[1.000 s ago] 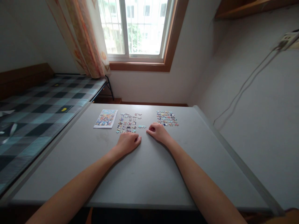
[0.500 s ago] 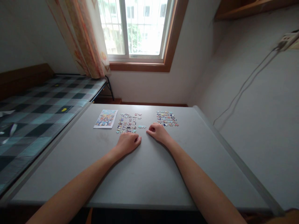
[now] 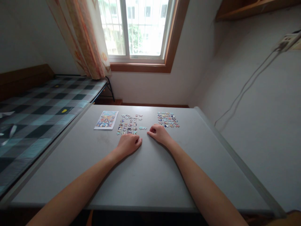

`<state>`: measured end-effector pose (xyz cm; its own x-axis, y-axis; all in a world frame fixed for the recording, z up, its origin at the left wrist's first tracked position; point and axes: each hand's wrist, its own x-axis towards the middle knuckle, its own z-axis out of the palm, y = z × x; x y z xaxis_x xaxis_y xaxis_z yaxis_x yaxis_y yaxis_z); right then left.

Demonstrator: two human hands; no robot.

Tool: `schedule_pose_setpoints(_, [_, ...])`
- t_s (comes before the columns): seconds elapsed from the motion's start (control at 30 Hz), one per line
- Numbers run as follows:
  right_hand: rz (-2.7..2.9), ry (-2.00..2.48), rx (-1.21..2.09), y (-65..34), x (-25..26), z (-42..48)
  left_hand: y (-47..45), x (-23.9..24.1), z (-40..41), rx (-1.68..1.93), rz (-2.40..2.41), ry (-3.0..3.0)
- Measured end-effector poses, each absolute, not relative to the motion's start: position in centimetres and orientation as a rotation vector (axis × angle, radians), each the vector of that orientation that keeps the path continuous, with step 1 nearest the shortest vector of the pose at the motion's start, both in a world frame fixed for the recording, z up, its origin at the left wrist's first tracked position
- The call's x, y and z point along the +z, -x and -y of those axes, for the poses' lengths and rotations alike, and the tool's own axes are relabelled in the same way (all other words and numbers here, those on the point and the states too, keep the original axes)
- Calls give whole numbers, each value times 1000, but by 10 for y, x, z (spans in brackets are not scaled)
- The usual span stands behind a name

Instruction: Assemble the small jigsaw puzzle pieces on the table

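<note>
My left hand (image 3: 129,143) rests on the table at the near edge of a group of loose jigsaw pieces (image 3: 128,124). Its fingers curl under and its thumb points right; nothing shows in it. Across a small gap, my right hand (image 3: 158,133) lies in a loose fist, also with nothing visible inside. Between and just beyond the hands is a short strip of joined pale green puzzle pieces (image 3: 142,128), apart from both. Behind my right hand spreads a second cluster of mixed-colour jigsaw pieces (image 3: 168,119), laid close together.
A colourful picture sheet (image 3: 107,120) lies left of the pieces on the grey-white table (image 3: 150,175). Beyond the table's left side stands a bed with a checked mattress (image 3: 47,103). A wall with a hanging cable (image 3: 244,88) borders the right side, and a window (image 3: 143,28) is ahead.
</note>
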<state>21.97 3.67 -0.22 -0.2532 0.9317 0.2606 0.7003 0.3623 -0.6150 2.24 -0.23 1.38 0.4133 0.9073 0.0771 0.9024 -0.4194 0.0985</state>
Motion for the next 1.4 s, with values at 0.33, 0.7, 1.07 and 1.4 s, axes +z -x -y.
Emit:
schedule_pose_setpoints(0.33, [2043,1417,503,-219,-1,-36,-23,15,2,171,-1675,-2579])
schedule_pose_setpoints(0.7, [2044,1410,496,-220,-3,-37,-22,13,1,199,-1674,-2614])
schedule_pose_setpoints(1.07, [2041,1416,503,-220,-2,-36,-23,18,3,167,-1678,-2593])
schedule_pose_setpoints(1.4, [2046,1419,502,-220,-1,-36,-23,14,2,167,-1681,-2575])
